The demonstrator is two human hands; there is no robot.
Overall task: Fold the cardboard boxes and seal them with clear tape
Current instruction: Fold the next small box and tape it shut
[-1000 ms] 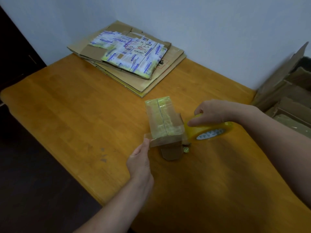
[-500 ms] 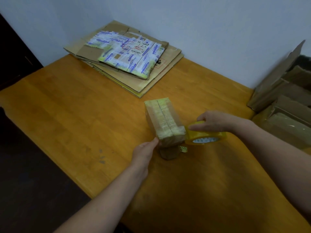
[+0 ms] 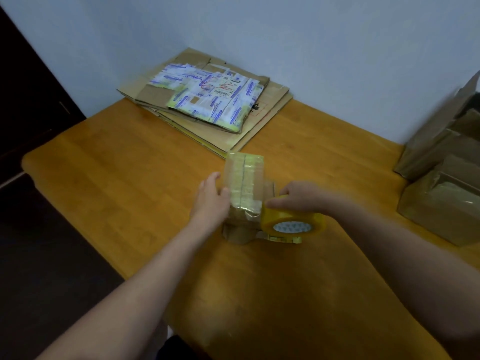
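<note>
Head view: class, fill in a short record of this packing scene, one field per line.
work piece: small taped box, on the table
left: left hand presses the box's left side
right: right hand grips the tape roll, at the box's near right corner
back: flattened cardboard stack
far right: taped boxes

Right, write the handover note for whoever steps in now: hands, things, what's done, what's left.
Left hand: flat against the left side of the small box, steadying it.
Right hand: grips the tape roll, held at the box's near right corner.
Done: small box folded, tape along its top seam. Taped boxes sit at the right of the table.
Left: tape the near end, where a flap looks loose, then fold and seal the flat cardboard stack by the wall.
</note>
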